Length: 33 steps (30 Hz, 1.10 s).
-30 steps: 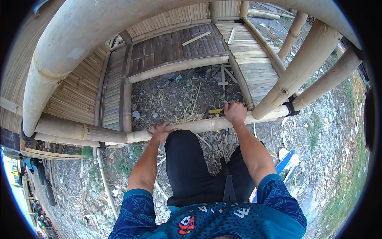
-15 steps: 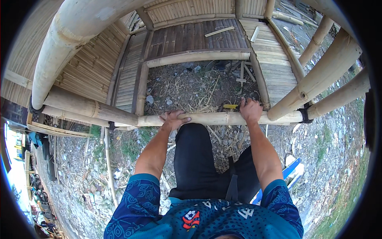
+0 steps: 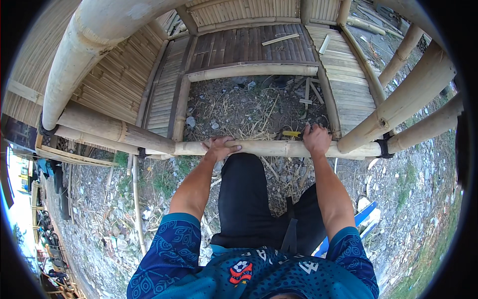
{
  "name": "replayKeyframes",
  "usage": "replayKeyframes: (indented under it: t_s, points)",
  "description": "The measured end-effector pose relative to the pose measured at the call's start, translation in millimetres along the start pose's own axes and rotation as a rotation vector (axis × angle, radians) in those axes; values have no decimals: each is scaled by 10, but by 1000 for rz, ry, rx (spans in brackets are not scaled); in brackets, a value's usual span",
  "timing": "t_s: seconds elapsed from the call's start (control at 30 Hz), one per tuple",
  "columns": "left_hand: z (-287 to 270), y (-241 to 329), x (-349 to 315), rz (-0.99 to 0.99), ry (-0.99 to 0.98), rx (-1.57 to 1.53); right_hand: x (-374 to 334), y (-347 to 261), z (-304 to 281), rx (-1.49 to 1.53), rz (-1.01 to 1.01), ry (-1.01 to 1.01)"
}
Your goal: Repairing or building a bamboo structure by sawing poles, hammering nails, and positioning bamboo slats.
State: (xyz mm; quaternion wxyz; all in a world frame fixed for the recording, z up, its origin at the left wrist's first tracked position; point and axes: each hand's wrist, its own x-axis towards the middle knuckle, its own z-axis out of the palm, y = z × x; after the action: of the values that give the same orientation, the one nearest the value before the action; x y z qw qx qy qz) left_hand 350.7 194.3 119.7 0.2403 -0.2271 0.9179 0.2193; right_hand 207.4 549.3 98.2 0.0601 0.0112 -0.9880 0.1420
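A pale bamboo pole (image 3: 271, 148) runs crosswise in front of me, along the near side of a bamboo frame. My left hand (image 3: 220, 147) grips it from above, the thumb lying along it and the fingers over its far side. To the right, my right hand (image 3: 317, 139) is curled over the same pole, its fingertips partly hidden beyond it. Just left of those fingers is a small yellow object (image 3: 291, 133) with a dark end; I cannot tell whether the hand touches it. My left knee, in dark trousers, comes up against the pole between my hands.
Slatted bamboo benches (image 3: 249, 47) and walls surround a dirt floor holding straw and wood scraps (image 3: 305, 101). Loose strips lie on the slats. Thick bamboo posts (image 3: 67, 74) rise at left and right. A blue object (image 3: 366, 213) lies on the stony ground to my right.
The view has shifted slightly, so the frame sits a little further right and lower. Both hands keep their places on the pole.
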Motion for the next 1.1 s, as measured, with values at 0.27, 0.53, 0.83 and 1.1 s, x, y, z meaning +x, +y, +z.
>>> replayKeyframes:
  t_s: [0.27, 0.53, 0.83, 1.1]
  points:
    - [-20, 33, -18, -21, 12, -13, -4, -8, -2, -1, 0, 15]
    - [-43, 36, -30, -24, -1, -18, -1, -9, 5, 10, -5, 11]
    - [-40, 84, -34, -27, -4, -15, -5, 19, -5, 21, 0, 22]
    - [-66, 54, -76, -19, -6, -21, 9, -31, -29, 25, 1, 6]
